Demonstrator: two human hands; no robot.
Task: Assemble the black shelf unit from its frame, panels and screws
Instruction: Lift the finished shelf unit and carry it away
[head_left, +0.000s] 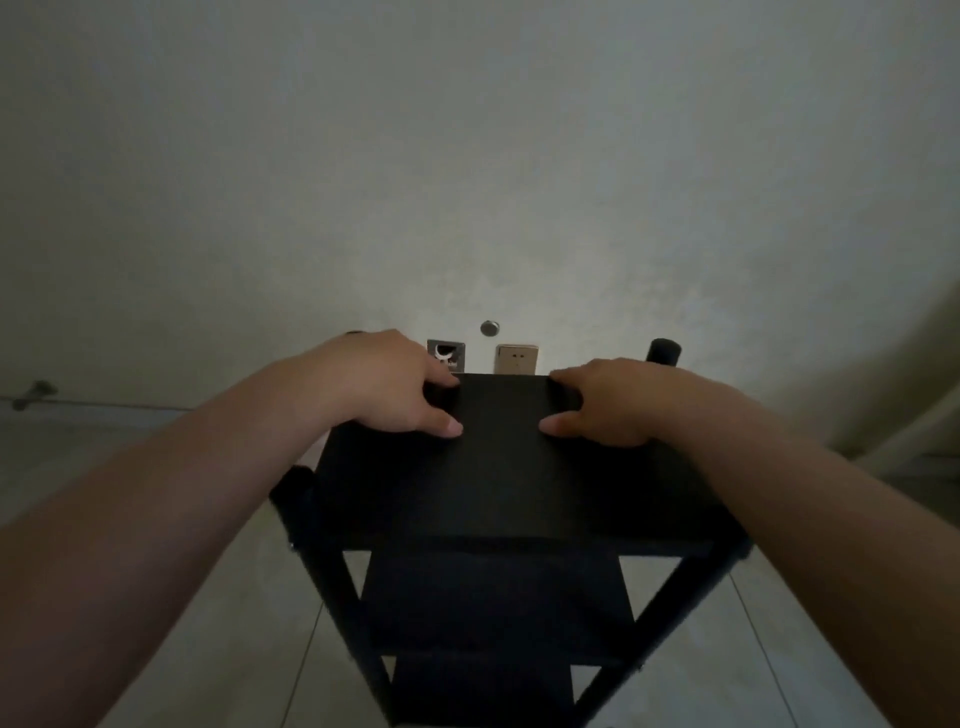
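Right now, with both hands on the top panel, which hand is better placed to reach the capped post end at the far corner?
Right, probably. The right hand rests on the top panel just below the post end at the far right corner; the left hand lies across the panel from it.

A dim plain wall (467, 156) bears a beige socket (516, 358) above pale floor tiles (218, 649).
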